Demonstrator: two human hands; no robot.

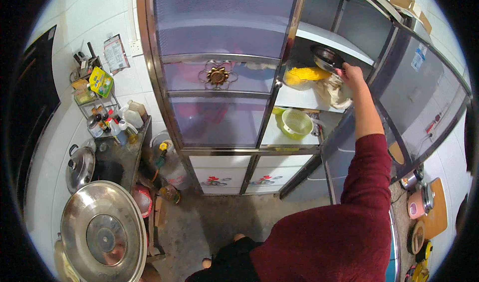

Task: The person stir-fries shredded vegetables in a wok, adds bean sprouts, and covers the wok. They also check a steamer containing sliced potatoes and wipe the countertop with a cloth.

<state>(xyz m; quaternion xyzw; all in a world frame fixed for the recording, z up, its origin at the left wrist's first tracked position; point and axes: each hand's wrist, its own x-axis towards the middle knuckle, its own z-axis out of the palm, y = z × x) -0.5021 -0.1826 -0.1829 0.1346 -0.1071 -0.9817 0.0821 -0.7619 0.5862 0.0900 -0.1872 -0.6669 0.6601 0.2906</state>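
My right hand [351, 74] reaches into a tall metal-framed kitchen cabinet [220, 151] and grips the rim of a dark round bowl [328, 58]. The bowl is tilted above the middle shelf [295, 97]. Yellow corn cobs [307, 74] in a clear container lie just left of it, and a pale crumpled cloth [335, 91] lies below my hand. On the lower shelf stands a light green plastic colander [297, 123]. My left hand is out of view; a large round metal lid [104, 231] is at the lower left, its support mostly hidden.
The cabinet's right door [419, 91] stands open beside my arm. To the left, a dark counter [129, 147] holds bottles [118, 130] and a lidded pot [80, 169]. At the right, a pink appliance [416, 204] and a wooden cutting board [436, 211] stand on another counter.
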